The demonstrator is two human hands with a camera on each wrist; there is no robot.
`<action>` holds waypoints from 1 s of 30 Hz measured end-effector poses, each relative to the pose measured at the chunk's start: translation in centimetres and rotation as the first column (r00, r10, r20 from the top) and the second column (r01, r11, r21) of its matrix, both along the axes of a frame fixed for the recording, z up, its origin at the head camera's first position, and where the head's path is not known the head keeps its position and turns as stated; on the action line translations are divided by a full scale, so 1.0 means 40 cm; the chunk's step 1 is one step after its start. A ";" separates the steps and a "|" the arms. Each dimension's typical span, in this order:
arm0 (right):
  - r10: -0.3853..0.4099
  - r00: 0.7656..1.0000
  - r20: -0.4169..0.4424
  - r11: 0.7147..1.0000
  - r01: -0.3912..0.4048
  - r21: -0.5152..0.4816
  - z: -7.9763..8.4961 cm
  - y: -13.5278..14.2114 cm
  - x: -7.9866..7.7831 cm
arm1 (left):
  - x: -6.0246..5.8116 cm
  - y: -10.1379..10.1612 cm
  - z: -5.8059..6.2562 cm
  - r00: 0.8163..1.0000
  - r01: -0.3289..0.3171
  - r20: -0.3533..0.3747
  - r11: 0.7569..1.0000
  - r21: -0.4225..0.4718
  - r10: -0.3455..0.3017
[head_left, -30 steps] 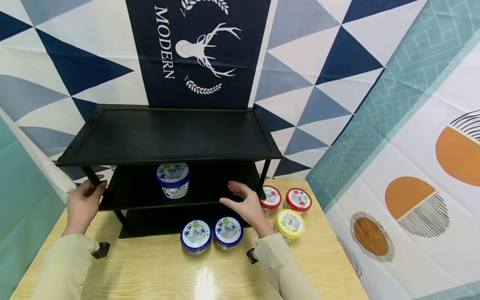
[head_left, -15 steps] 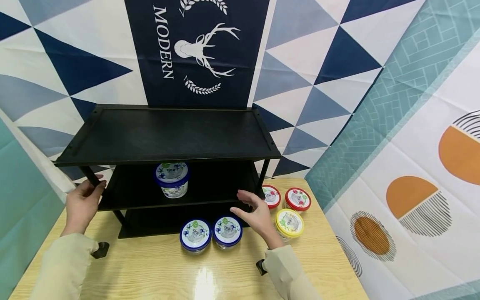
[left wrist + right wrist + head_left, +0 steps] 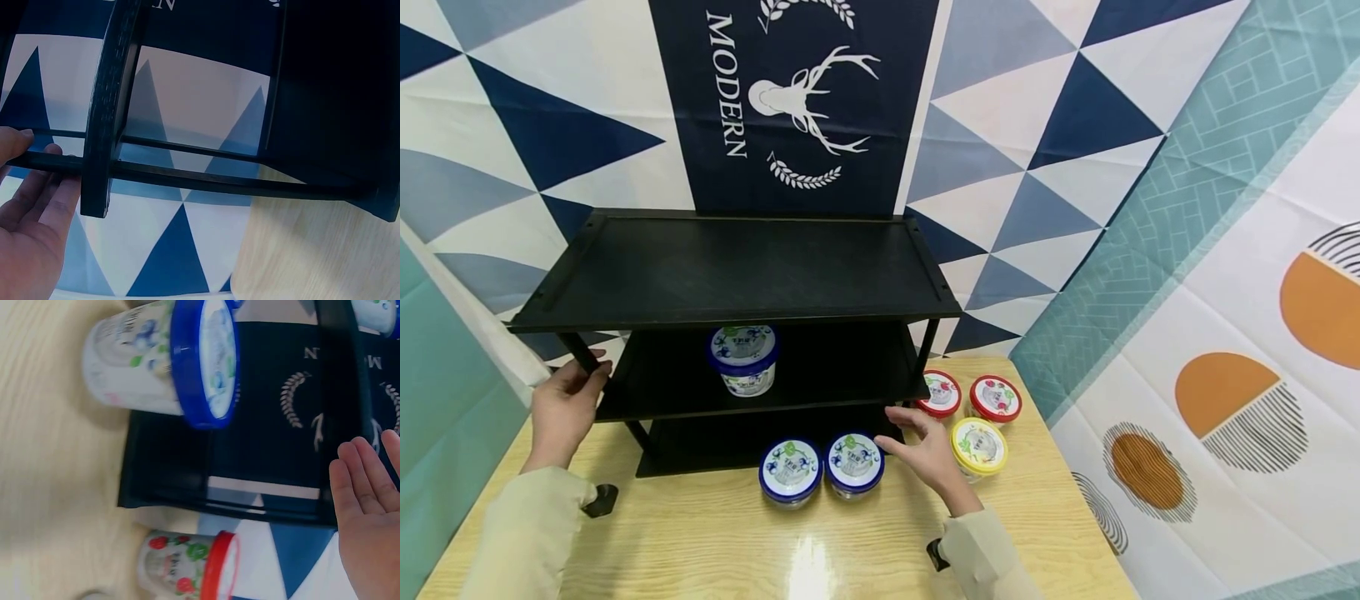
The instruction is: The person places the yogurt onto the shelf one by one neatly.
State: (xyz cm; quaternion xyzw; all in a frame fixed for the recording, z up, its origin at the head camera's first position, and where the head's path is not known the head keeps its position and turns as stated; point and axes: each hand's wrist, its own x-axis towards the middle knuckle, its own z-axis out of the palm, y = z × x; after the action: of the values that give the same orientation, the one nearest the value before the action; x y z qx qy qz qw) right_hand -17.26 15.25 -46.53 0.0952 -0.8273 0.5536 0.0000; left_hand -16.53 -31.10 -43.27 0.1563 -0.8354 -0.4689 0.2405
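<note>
A black three-tier shelf rack (image 3: 737,271) stands on the wooden table. My left hand (image 3: 561,417) grips its front left post (image 3: 53,162), thumb on one side and fingers on the other in the left wrist view. One blue-lidded tub (image 3: 748,383) with blueberry pictures sits on the middle tier, left of centre. Two more such tubs, a left one (image 3: 790,469) and a right one (image 3: 855,462), stand side by side before the bottom tier. My right hand (image 3: 931,457) holds nothing; its fingers are spread from the thumb, whose tip is right beside the right tub's lid.
Right of the rack stand two red-lidded tubs, one (image 3: 940,392) beside the rack's post and another (image 3: 996,398) farther right. A yellow-lidded tub (image 3: 979,446) is just in front of them, close to my right hand. A patterned cloth (image 3: 1015,108) hangs behind the rack.
My right hand has drawn back from the middle tier, moving right and toward me, to beside the right blue-lidded tub. The left hand keeps its grip on the post.
</note>
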 end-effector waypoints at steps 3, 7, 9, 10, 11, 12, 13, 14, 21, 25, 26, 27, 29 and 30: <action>-0.002 1.000 0.021 1.000 0.002 0.008 -0.036 0.013 -0.003 | -0.001 -0.001 0.001 1.000 0.000 -0.003 1.000 -0.007 0.000; 0.000 0.999 0.054 0.999 -0.003 0.050 -0.069 0.028 0.000 | -0.002 0.002 0.001 1.000 -0.005 -0.010 1.000 -0.006 0.005; -0.004 0.997 0.072 0.998 -0.001 0.070 -0.084 0.032 0.002 | -0.002 0.003 0.001 1.000 -0.008 -0.011 1.000 -0.003 0.008; -0.005 0.997 0.080 0.997 -0.001 0.076 -0.091 0.033 0.003 | -0.002 0.003 0.001 1.000 -0.009 -0.012 1.000 -0.001 0.009; -0.003 0.996 0.091 0.997 -0.004 0.077 -0.098 0.034 0.004 | -0.003 0.003 0.001 1.000 -0.010 -0.012 1.000 0.001 0.010; -0.002 0.994 0.106 0.997 -0.006 0.072 -0.104 0.035 0.005 | -0.003 0.003 0.001 1.000 -0.011 -0.013 1.000 0.004 0.011; 0.005 0.993 0.116 0.998 -0.012 0.065 -0.111 0.035 0.005 | -0.002 0.003 0.001 1.000 -0.009 -0.013 1.000 0.005 0.010; 0.009 0.992 0.124 0.998 -0.016 0.059 -0.118 0.034 0.006 | -0.002 0.003 0.001 1.000 -0.008 -0.014 1.000 0.007 0.008; 0.018 0.989 0.144 0.995 -0.032 0.094 -0.153 0.029 0.015 | 0.004 0.002 -0.001 1.000 0.025 -0.014 1.000 -0.001 -0.025; 0.027 0.990 0.135 0.993 -0.042 0.108 -0.177 0.025 0.022 | 0.004 0.001 -0.003 1.000 0.016 -0.007 1.000 -0.002 -0.016; 0.027 0.991 0.135 0.994 -0.041 0.106 -0.194 0.026 0.019 | 0.004 0.001 -0.003 1.000 0.017 -0.009 1.000 0.000 -0.017; 0.035 0.991 0.128 0.993 -0.049 0.109 -0.199 0.024 0.020 | 0.003 0.002 -0.003 1.000 0.015 -0.012 1.000 0.001 -0.015; 0.039 0.990 0.137 0.994 -0.052 0.095 -0.205 0.019 0.023 | 0.003 0.003 -0.002 1.000 0.017 -0.016 1.000 -0.003 -0.017; 0.044 0.990 0.134 0.994 -0.057 0.090 -0.208 0.017 0.023 | 0.003 0.003 -0.002 1.000 0.018 -0.018 1.000 -0.004 -0.018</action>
State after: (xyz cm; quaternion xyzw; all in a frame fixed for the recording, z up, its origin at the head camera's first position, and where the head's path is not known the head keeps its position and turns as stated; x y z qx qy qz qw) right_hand -16.33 15.91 -54.86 0.0792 -0.8480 0.5190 -0.0732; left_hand -16.42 -30.99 -43.34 0.1444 -0.8354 -0.4709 0.2441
